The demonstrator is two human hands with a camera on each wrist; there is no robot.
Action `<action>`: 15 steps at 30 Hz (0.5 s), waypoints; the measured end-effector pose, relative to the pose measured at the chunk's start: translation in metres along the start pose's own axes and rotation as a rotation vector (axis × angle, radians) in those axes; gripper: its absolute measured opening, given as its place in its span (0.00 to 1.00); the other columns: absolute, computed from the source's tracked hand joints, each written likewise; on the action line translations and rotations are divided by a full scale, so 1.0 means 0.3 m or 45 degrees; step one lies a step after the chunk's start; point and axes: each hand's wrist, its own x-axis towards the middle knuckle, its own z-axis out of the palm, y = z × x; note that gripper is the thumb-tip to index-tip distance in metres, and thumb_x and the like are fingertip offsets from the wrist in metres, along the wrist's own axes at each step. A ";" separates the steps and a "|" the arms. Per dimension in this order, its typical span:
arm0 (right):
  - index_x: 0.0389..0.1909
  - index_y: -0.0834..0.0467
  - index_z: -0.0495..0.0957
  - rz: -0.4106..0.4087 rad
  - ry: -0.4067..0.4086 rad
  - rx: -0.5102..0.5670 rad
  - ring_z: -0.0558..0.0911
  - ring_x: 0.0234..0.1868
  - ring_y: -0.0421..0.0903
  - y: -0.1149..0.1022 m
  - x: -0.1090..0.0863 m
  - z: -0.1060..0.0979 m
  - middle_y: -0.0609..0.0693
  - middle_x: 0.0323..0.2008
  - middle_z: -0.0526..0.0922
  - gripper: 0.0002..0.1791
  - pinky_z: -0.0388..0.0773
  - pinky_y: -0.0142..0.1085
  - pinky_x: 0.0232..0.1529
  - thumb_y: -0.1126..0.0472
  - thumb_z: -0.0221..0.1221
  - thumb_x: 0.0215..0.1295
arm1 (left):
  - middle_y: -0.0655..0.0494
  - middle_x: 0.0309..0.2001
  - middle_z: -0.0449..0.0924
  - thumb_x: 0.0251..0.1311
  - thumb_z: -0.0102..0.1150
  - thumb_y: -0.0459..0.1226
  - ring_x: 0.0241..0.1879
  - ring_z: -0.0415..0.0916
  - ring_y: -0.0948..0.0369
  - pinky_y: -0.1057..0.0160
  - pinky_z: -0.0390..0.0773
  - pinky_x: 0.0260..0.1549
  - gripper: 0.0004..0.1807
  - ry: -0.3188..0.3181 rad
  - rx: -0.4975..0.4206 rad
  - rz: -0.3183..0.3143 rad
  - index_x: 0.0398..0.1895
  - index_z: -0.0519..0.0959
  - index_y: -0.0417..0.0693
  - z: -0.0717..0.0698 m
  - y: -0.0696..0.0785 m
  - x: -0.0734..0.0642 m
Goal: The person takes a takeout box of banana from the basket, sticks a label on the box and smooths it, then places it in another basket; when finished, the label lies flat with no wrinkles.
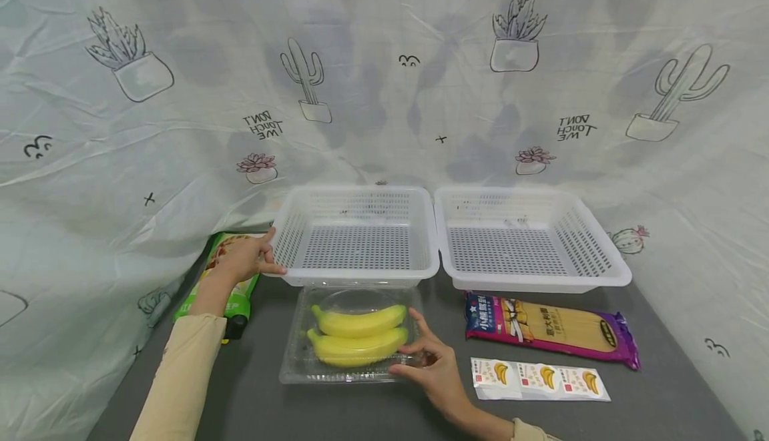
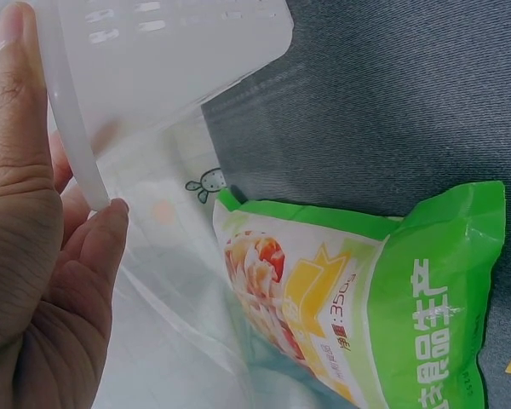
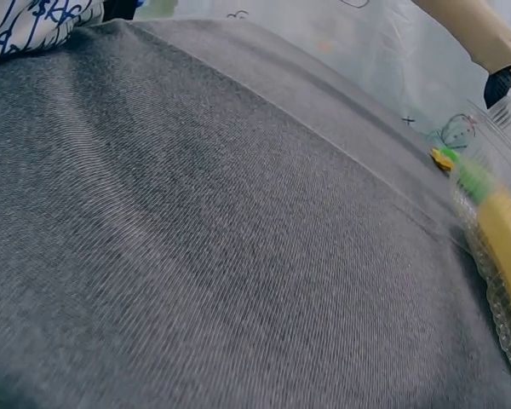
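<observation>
My left hand (image 1: pixel 245 259) pinches the left rim of the left white plastic basket (image 1: pixel 354 274). In the left wrist view the thumb lies along one side of that rim, with fingertips (image 2: pixel 112 223) on the other. In front of this basket sits a clear plastic clamshell box (image 1: pixel 294 361), with two yellow bananas (image 1: pixel 359 349) lying in it side by side. My right hand (image 1: pixel 437 367) grips the box's right edge between thumb and fingers. That hand is out of sight in the right wrist view, where the box (image 3: pixel 502 315) shows at the right border.
A second white basket (image 1: pixel 541 282) stands right of the first. Before it lie a spaghetti pack (image 1: pixel 559 326) and a strip of banana-printed labels (image 1: pixel 541 379). A green food bag (image 2: pixel 426 315) lies beside my left arm. A printed curtain (image 1: pixel 372 94) hangs behind the grey tabletop (image 1: pixel 252 387).
</observation>
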 end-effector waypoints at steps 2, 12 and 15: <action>0.32 0.68 0.81 -0.006 0.007 -0.004 0.61 0.13 0.40 0.008 0.000 0.015 0.70 0.67 0.60 0.13 0.65 0.29 0.14 0.77 0.70 0.42 | 0.34 0.71 0.47 0.47 0.72 0.46 0.12 0.48 0.63 0.64 0.58 0.15 0.17 0.001 -0.004 -0.004 0.18 0.74 0.47 0.004 -0.003 0.002; 0.39 0.65 0.84 -0.014 -0.177 -0.136 0.67 0.20 0.34 0.001 0.009 0.014 0.66 0.70 0.57 0.14 0.70 0.28 0.19 0.68 0.71 0.50 | 0.35 0.72 0.48 0.49 0.71 0.44 0.13 0.50 0.63 0.63 0.60 0.18 0.16 0.007 0.013 -0.008 0.18 0.74 0.47 0.002 0.011 -0.001; 0.46 0.66 0.82 0.009 -0.382 -0.095 0.82 0.43 0.46 -0.017 0.025 -0.022 0.66 0.73 0.50 0.15 0.81 0.31 0.35 0.66 0.66 0.58 | 0.34 0.71 0.48 0.49 0.72 0.44 0.13 0.51 0.63 0.63 0.61 0.18 0.16 0.015 0.013 -0.007 0.18 0.74 0.47 -0.005 0.015 -0.005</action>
